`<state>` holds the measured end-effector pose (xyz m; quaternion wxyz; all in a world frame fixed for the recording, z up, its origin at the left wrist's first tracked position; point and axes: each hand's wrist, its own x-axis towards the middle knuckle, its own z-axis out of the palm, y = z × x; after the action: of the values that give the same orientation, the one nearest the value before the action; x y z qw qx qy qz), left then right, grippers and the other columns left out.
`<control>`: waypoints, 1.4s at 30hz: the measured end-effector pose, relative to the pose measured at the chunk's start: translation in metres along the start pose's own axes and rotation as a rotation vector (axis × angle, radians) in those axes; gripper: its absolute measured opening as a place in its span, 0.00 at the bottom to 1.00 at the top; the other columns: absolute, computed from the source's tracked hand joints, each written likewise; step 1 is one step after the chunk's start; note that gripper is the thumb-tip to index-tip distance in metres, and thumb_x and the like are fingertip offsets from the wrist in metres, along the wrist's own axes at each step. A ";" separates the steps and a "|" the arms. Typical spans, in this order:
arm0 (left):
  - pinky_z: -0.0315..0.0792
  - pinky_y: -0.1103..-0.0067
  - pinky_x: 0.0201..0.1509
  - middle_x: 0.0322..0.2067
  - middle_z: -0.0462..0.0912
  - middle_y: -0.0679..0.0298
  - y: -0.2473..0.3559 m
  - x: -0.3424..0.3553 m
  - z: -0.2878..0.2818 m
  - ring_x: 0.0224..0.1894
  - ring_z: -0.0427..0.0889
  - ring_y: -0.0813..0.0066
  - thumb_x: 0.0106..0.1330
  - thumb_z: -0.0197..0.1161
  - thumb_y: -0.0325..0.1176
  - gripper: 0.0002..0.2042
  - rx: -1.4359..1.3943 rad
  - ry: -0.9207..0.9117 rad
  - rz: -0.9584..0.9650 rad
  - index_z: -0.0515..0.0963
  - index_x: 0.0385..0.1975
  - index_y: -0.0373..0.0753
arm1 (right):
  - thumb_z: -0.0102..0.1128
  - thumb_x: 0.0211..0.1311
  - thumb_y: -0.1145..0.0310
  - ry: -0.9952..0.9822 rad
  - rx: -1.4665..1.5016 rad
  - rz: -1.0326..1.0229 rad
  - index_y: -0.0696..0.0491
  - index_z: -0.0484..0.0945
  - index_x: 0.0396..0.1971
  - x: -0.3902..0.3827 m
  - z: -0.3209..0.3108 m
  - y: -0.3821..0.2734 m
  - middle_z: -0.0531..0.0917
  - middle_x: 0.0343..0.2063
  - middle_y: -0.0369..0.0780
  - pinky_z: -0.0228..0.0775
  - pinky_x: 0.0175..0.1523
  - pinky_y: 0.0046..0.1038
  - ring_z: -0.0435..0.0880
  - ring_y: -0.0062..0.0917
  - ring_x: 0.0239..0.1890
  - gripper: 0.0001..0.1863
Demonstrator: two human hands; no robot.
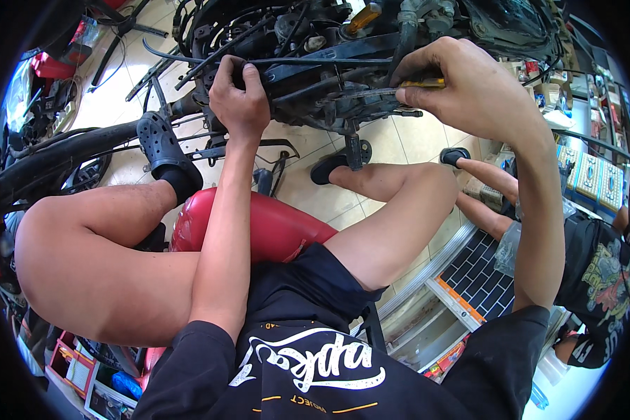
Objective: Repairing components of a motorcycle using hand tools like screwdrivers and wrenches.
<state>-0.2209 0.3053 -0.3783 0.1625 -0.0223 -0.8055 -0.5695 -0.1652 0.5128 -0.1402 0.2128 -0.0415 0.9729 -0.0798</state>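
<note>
A motorcycle frame (315, 52) with dark, greasy parts and cables stretches across the top of the view. My left hand (239, 98) is closed, fingers curled at a thin black cable (315, 61) that runs sideways along the frame. Farther right, my right hand (462, 87) grips a slim tool with a yellow handle (430, 82), which looks like a screwdriver. Its thin metal shaft seems to point left, in front of the engine parts, but its tip blends into them. Another yellow-orange handle (364, 19) sticks up among the parts behind.
Between my legs is a red padded seat (252, 224). A black pipe-like part (70, 150) lies at the left. Another person (588, 280) sits close on my right. Beside them stand a patterned box (588, 175) and a metal-framed case (469, 280) on the tiled floor.
</note>
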 end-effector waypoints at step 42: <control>0.70 0.71 0.32 0.21 0.77 0.55 -0.004 0.000 0.002 0.25 0.78 0.58 0.62 0.54 0.36 0.10 -0.010 0.017 0.014 0.73 0.26 0.35 | 0.71 0.54 0.68 -0.021 0.050 -0.044 0.61 0.83 0.38 0.006 0.004 0.003 0.86 0.35 0.45 0.78 0.49 0.29 0.86 0.32 0.37 0.15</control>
<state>-0.2218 0.3062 -0.3822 0.1732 -0.0237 -0.8009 -0.5727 -0.1694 0.5146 -0.1466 0.2220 -0.0584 0.9673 -0.1081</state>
